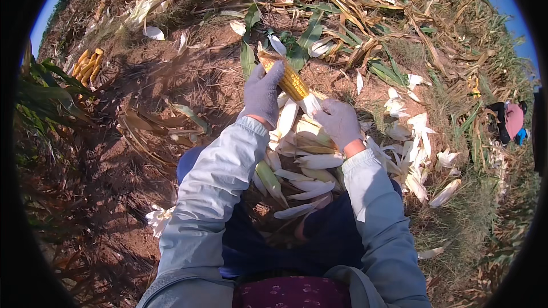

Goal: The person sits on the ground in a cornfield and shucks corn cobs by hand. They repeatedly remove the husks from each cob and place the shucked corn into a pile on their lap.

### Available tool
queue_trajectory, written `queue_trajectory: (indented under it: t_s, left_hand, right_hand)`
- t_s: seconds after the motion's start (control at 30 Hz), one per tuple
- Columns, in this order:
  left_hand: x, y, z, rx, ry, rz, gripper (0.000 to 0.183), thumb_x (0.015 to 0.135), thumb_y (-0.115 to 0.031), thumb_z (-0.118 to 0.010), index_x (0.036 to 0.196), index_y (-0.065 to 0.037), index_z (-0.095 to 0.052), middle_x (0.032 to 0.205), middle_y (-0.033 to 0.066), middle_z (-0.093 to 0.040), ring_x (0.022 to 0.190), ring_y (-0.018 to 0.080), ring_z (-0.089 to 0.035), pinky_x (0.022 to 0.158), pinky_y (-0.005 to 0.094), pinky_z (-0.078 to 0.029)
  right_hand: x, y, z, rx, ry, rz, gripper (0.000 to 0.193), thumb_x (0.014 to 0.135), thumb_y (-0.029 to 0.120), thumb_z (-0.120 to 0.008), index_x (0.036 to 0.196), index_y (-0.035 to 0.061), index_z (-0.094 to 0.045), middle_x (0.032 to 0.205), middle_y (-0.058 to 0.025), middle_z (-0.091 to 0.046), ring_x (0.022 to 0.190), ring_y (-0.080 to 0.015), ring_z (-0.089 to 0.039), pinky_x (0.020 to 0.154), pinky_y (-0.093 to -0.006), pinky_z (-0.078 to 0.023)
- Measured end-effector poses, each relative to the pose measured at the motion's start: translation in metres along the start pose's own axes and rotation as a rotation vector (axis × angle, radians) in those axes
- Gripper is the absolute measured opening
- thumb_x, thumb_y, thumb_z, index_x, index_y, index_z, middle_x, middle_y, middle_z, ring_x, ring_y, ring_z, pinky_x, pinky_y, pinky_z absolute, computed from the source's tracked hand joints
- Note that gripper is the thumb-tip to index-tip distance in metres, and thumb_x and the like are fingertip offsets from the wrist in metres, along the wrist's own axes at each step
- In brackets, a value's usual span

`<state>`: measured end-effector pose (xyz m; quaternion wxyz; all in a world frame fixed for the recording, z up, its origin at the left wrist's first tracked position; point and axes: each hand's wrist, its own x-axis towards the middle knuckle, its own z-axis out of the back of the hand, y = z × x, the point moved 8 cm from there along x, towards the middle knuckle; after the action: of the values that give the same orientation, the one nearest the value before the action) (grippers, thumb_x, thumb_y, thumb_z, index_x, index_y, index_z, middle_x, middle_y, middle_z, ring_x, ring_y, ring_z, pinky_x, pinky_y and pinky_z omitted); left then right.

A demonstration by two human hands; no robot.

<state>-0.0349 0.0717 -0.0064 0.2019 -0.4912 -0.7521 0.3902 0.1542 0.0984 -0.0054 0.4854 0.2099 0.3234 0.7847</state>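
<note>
A yellow ear of corn (294,84) slants across the space in front of me, most of its kernels bare. My left hand (262,92), in a light knitted glove, is closed around its upper part. White husk (310,104) still clings to the lower end of the ear, and the fingers of my gloved right hand (340,124) are closed on it. Beneath both hands, pale peeled husks (319,161) lie heaped between my legs. How the right fingertips grip the husk is partly hidden.
Several bare yellow ears (87,67) lie piled at the far left, near green leaves (48,94). Loose husks (419,137) are scattered to the right. Dry stalks (342,3) cover the ground ahead. A pink, black and blue shape (514,121) stands at the far right edge.
</note>
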Motion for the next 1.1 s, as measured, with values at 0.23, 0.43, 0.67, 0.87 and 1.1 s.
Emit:
queue_trajectory:
  t_s: [0.23,0.43,0.67,0.87,1.1]
  left_hand:
    - [0.008,-0.003,0.016,-0.226,-0.089,0.088,0.027,0.087,-0.019,-0.061,0.106,-0.001,-0.055,0.093,0.0075,-0.059,0.086,0.0187,-0.059,0.079,0.0326,-0.050]
    - [-0.003,-0.018,-0.012,0.248,0.178,-0.057,0.028,0.084,-0.013,-0.065,0.107,0.001,-0.058,0.094,0.0055,-0.062,0.085,0.0126,-0.059,0.076,0.0264,-0.048]
    - [-0.019,0.003,-0.040,0.553,0.362,-0.085,0.067,0.074,-0.014,-0.077,0.128,0.003,-0.042,0.107,0.0148,-0.060,0.094,0.0199,-0.060,0.084,0.0300,-0.048]
    - [-0.024,0.021,-0.043,0.724,0.565,-0.143,0.087,0.067,-0.033,-0.082,0.134,0.000,-0.037,0.115,0.0187,-0.058,0.103,0.0228,-0.059,0.086,0.0322,-0.047]
    - [-0.038,0.005,-0.053,1.335,0.381,-0.056,0.060,0.075,-0.022,-0.075,0.124,0.001,-0.048,0.112,0.0150,-0.061,0.101,0.0189,-0.058,0.088,0.0304,-0.046]
  right_hand:
    - [-0.010,-0.019,0.006,-0.294,0.075,0.119,0.032,0.075,0.028,-0.060,0.097,0.0066,-0.067,0.091,-0.0200,-0.064,0.084,-0.0373,-0.060,0.075,-0.0430,-0.047]
    - [-0.002,-0.039,0.035,-0.240,-0.156,-0.022,0.029,0.078,0.022,-0.058,0.100,0.0051,-0.065,0.092,-0.0177,-0.065,0.085,-0.0337,-0.062,0.075,-0.0406,-0.048]
    - [0.006,0.009,0.026,0.733,-0.028,0.063,0.032,0.082,0.022,-0.066,0.104,-0.0001,-0.061,0.097,-0.0045,-0.059,0.075,-0.0097,-0.058,0.063,-0.0221,-0.048]
    - [0.001,0.036,0.021,0.716,0.038,0.052,0.027,0.083,0.020,-0.064,0.102,0.0005,-0.064,0.083,-0.0029,-0.060,0.069,-0.0077,-0.055,0.061,-0.0219,-0.046]
    - [0.001,-0.002,0.032,0.661,-0.267,-0.011,0.019,0.083,0.017,-0.063,0.091,0.0001,-0.067,0.075,-0.0016,-0.059,0.062,-0.0079,-0.053,0.057,-0.0217,-0.045]
